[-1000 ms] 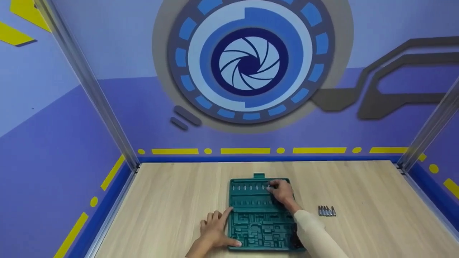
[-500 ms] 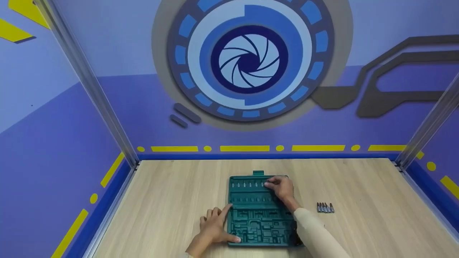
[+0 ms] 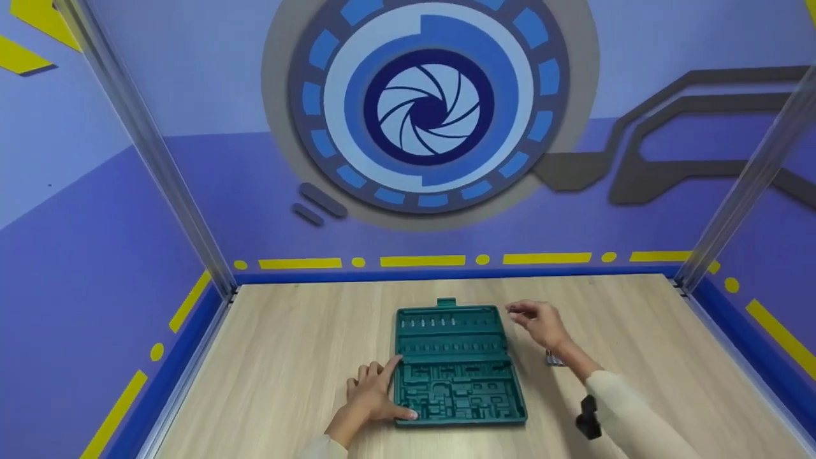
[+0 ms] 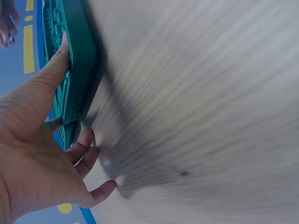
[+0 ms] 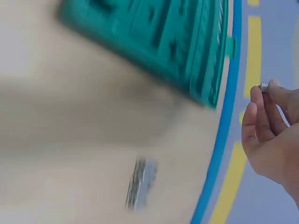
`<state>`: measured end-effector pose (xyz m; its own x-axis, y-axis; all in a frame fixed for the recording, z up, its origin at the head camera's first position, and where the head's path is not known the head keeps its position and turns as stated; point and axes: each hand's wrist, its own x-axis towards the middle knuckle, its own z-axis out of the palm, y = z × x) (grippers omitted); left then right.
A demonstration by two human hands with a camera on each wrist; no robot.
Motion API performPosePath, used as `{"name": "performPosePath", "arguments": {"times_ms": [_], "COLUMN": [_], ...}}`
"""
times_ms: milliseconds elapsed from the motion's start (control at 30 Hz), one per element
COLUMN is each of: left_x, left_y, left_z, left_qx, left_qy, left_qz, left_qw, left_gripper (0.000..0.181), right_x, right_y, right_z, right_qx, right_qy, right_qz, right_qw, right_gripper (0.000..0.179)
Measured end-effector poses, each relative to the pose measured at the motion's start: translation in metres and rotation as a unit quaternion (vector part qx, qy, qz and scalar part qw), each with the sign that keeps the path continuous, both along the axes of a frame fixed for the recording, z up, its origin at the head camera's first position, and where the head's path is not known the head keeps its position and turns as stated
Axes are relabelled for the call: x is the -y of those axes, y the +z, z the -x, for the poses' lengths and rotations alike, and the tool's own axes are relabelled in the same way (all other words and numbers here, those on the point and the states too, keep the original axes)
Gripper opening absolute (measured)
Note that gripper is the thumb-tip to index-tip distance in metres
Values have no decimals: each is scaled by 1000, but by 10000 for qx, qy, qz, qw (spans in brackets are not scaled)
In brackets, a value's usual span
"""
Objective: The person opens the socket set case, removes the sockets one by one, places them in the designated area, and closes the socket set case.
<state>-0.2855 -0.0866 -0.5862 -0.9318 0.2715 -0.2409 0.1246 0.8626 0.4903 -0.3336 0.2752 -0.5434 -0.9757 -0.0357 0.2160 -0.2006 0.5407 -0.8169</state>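
Observation:
A green plastic tool case [image 3: 451,368] lies spread flat on the table, its far section holding a row of several silver bits [image 3: 428,322]. My left hand [image 3: 370,395] steadies its left side, fingers spread. In the left wrist view the thumb [image 4: 58,58] lies over the case edge, and the other fingers reach down beside it. Beyond the case's far right corner, my right hand [image 3: 540,325] pinches a small silver bit [image 5: 264,87] between thumb and fingertips. Most of that bit is hidden by the fingers.
Several more metal bits [image 5: 141,184] lie grouped on the table right of the case, partly behind the right wrist in the head view. The wooden table [image 3: 299,344] meets blue-purple walls at the back and sides. A black device [image 3: 589,417] is at the right sleeve.
My right hand has lifted away from the case to the right, taking the rightmost bit out of the far row. My left hand keeps its place; the head view has shifted slightly.

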Motion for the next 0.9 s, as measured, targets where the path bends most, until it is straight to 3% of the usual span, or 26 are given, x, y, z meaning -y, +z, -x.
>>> {"name": "performPosePath", "arguments": {"times_ms": [200, 367, 500, 700, 900], "left_x": [5, 4, 1, -2, 2], "left_y": [4, 2, 1, 1, 0], "left_z": [8, 5, 2, -1, -3], "left_qx": [-97, -60, -64, -144, -132], "left_qy": [43, 111, 101, -15, -79], "left_qz": [-63, -69, -28, -60, -24], "left_qw": [9999, 9999, 9999, 9999, 9999], "left_gripper": [115, 115, 116, 117, 115], "right_x": [-48, -84, -107, -128, -130], "right_y": [6, 0, -5, -13, -23], "right_z": [-10, -25, -37, -51, -58], "right_qx": [455, 869, 1231, 1637, 1860], "right_qy": [67, 473, 504, 488, 381], "right_qz": [-136, -99, -92, 16, -79], "right_qw": [9989, 9950, 9911, 9853, 9818], "right_gripper": [30, 33, 35, 38, 37]}}
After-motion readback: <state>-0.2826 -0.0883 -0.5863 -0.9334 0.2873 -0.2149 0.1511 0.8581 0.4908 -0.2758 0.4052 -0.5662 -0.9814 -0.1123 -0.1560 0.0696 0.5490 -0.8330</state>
